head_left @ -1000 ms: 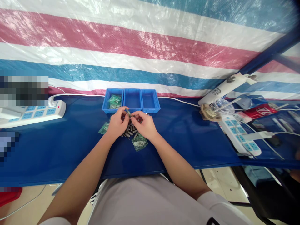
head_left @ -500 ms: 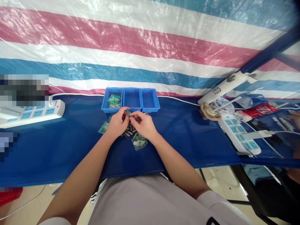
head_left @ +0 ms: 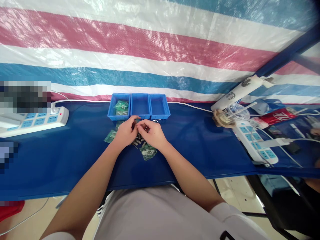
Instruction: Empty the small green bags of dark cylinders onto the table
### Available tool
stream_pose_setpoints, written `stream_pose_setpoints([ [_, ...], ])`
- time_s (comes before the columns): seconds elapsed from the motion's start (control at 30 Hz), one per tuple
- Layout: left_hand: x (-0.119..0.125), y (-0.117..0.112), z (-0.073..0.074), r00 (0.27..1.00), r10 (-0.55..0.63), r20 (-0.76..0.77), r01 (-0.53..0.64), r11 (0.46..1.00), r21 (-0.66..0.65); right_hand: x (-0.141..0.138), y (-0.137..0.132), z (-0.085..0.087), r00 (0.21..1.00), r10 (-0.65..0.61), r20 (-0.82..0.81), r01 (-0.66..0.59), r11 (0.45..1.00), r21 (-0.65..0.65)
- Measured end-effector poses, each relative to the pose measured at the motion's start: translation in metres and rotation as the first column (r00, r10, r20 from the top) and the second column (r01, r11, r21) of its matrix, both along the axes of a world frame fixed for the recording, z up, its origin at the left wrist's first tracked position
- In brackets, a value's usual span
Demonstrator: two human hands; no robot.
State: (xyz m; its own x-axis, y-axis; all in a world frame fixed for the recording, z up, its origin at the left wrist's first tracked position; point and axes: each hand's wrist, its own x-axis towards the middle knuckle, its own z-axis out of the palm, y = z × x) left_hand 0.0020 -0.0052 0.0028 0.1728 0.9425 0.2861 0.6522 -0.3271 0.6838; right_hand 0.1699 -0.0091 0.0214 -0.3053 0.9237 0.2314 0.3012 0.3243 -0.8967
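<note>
My left hand [head_left: 127, 131] and my right hand [head_left: 151, 131] meet over a heap of small metal parts, fingers closed in a pinch. A sliver of greenish clear plastic, seemingly a small bag [head_left: 138, 120], shows between the fingertips; most of it is hidden. Below them the loose metal pieces [head_left: 136, 142] lie on the blue table. One green-tinted bag of silvery parts [head_left: 148, 152] rests just below my right hand, and another bag [head_left: 110, 136] lies left of my left hand. Behind the hands, the left blue bin [head_left: 111, 116] holds similar green bags.
The middle blue bin [head_left: 140, 116] and right blue bin [head_left: 160, 116] adjoin the left one. Power strips stand at left [head_left: 65, 116] and right [head_left: 273, 160]. A plastic cup [head_left: 238, 111], a white roll [head_left: 235, 95] and a red can [head_left: 276, 116] crowd the right side.
My fingertips have drawn slightly closer together and lower, and less of the greenish plastic shows between them. At the far right, another person's hand has shifted.
</note>
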Motion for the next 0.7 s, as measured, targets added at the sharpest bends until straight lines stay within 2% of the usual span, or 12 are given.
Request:
stream_pose_setpoints([
  [0.13,0.0005,-0.0008,0.0000,1.000,0.017,0.009,-0.017,1.000,0.015,0.0003,0.0004,0.0000,1.000,-0.011,-0.014,0.011,1.000,0.003],
  [0.37,-0.0007,-0.0009,-0.0033,0.991,0.086,0.107,-0.096,0.991,0.090,0.0047,0.0037,0.0042,0.993,-0.117,-0.026,0.118,0.993,0.030],
  [0.5,-0.0002,-0.0017,-0.0027,0.977,0.134,0.167,-0.158,0.978,0.137,0.0042,0.0039,0.0058,0.984,-0.166,-0.058,0.165,0.986,-0.017],
  [0.6,0.0003,-0.0038,0.0002,0.972,0.108,0.210,-0.147,0.973,0.179,0.0026,0.0045,0.0044,0.975,-0.186,-0.124,0.179,0.981,-0.069],
  [0.7,0.0008,-0.0060,0.0035,0.970,0.076,0.233,-0.128,0.968,0.217,0.0022,0.0068,0.0016,0.966,-0.195,-0.171,0.187,0.980,-0.062],
])
